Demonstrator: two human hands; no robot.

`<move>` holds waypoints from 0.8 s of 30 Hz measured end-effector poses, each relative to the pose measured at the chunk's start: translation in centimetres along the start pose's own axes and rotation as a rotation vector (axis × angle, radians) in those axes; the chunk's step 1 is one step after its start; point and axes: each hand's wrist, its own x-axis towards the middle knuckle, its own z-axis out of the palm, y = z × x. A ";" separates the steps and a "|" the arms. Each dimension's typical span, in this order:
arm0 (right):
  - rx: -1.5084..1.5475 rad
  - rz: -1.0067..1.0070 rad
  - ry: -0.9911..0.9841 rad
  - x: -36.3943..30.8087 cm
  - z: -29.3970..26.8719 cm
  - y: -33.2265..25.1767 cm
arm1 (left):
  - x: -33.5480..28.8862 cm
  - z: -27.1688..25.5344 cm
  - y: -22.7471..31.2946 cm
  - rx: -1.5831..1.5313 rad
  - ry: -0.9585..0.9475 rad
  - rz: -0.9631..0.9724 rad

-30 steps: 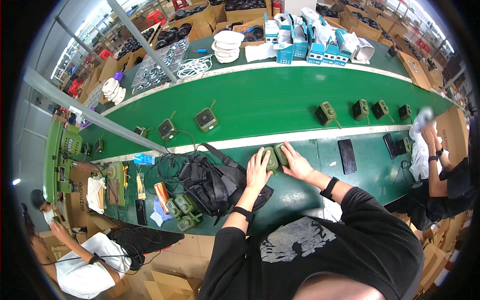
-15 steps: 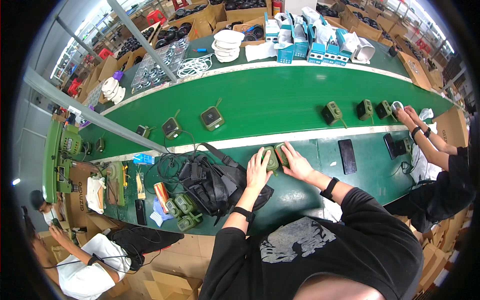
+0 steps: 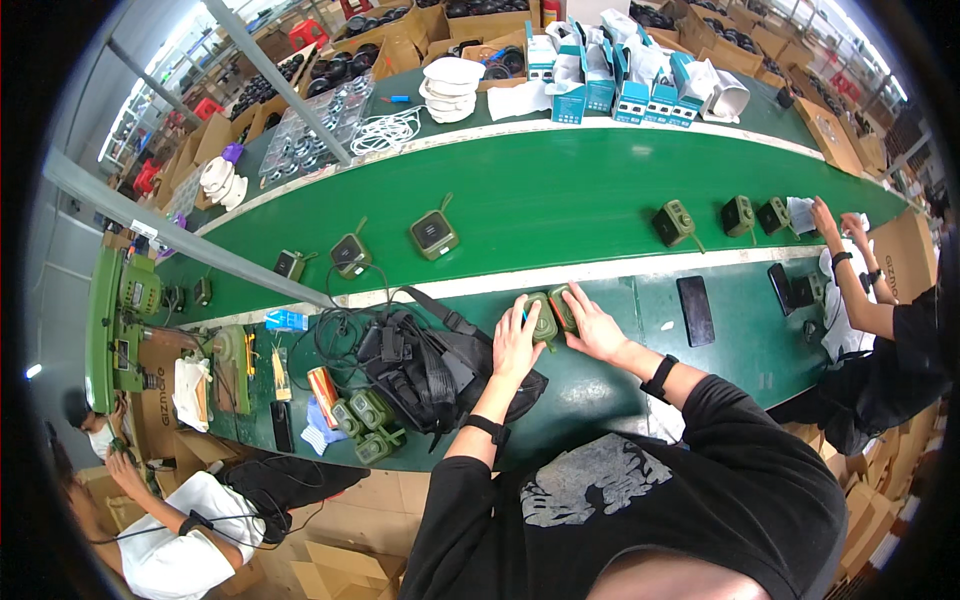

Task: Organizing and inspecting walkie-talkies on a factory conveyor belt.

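In front of me on the green table, my left hand (image 3: pixel 515 345) is closed round a small green boxy speaker (image 3: pixel 543 322). A bit of blue shows by its fingertips. My right hand (image 3: pixel 597 328) grips a second green piece (image 3: pixel 566 312) with an orange-red edge, right beside the first. The fingers cover much of both pieces, and I cannot tell whether the two are joined. A black bag (image 3: pixel 415 350) with straps and cables lies next to my left hand. Several green speakers (image 3: pixel 368 408) are grouped at the near edge, left of the bag.
Beyond my hands runs a green conveyor belt (image 3: pixel 560 200) carrying speakers, such as one (image 3: pixel 434 235) at left-centre. A black phone (image 3: pixel 696 311) lies to my right. A co-worker's hands (image 3: pixel 825 220) handle white wrapping at far right. A green drill press (image 3: pixel 125 320) stands left.
Speakers on the belt have shifted slightly to the right. The co-worker's hands at right have moved apart, with white wrapping opened out. My own hands look nearly still.
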 end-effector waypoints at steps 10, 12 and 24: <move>-0.015 0.021 -0.005 0.0 0.0 -0.1 | 0.1 -0.1 0.1 -0.009 -0.019 -0.011; -0.013 0.025 -0.009 0.0 -0.2 -0.4 | 0.0 0.0 0.1 -0.016 -0.011 -0.012; -0.046 0.005 0.018 -0.1 -0.1 -0.3 | 0.2 -0.1 0.2 -0.027 -0.028 -0.010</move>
